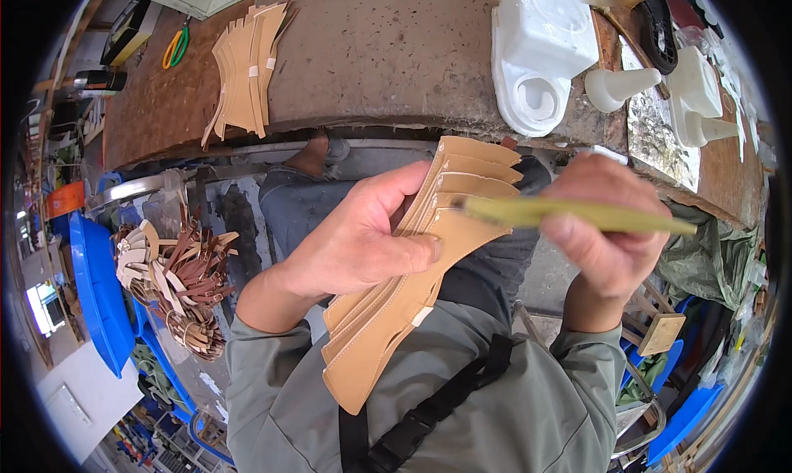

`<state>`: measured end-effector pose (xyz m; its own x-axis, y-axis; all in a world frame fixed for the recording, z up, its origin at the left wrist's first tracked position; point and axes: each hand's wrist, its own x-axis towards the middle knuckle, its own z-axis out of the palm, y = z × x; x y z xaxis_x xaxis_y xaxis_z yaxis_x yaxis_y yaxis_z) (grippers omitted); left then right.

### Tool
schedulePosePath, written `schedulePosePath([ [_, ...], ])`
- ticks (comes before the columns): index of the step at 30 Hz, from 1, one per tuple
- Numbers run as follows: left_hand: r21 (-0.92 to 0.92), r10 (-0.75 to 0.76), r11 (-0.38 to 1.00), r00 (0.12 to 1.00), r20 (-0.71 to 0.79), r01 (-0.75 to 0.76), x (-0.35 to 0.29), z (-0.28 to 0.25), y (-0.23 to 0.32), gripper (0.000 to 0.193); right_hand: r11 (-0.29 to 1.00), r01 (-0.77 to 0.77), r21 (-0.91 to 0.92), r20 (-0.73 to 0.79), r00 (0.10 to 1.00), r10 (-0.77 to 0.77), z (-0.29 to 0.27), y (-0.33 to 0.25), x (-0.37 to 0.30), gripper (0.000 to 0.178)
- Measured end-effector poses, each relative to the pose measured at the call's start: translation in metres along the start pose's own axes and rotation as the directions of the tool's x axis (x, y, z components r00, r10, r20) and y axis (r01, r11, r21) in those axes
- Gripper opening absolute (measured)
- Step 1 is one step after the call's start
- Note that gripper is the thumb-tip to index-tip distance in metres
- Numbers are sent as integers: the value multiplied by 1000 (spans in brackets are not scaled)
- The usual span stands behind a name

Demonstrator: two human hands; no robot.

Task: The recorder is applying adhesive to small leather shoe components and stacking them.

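My left hand (369,235) is closed around a fanned stack of tan stitched leather pieces (381,320), its thumb pressing on the top one. The stack is held over my lap, its stepped ends pointing away from me. In my right hand (615,217) is a slim brush (536,211) with a yellow-green handle. The dark tip of the brush is over the stepped ends; motion blurs it, so I cannot tell whether it touches the leather. A small white tag (421,316) shows at the stack's edge.
Another tan stack (245,68) lies on the brown workbench (371,52) near green-handled scissors (176,46). At the right stand a white plastic container (546,35) and a white nozzle (615,89). Bundled straps (186,279) are beside a blue bin (101,291) at my left.
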<state>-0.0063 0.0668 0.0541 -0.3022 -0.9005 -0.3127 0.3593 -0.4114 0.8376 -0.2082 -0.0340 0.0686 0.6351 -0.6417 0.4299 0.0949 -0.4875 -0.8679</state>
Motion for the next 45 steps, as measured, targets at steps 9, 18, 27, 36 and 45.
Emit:
schedulePosePath([
  [9,44,57,997,998,-6,-57,-11,4,1,53,987,160,23,51,986,-161,2,-12,0,11],
  [18,-20,117,993,990,-75,-118,-22,8,2,55,988,151,-39,-74,985,-153,-6,-9,-13,13],
  [27,-85,164,981,982,-96,-173,-27,14,4,61,991,-53,121,-246,966,81,-18,0,-29,14],
  [36,-77,161,983,983,-84,-167,-31,24,8,62,917,-270,293,-381,847,371,-28,-15,-35,14],
  [45,-105,141,985,990,8,-140,-26,29,6,64,993,86,79,-171,983,-72,-5,-18,4,19],
])
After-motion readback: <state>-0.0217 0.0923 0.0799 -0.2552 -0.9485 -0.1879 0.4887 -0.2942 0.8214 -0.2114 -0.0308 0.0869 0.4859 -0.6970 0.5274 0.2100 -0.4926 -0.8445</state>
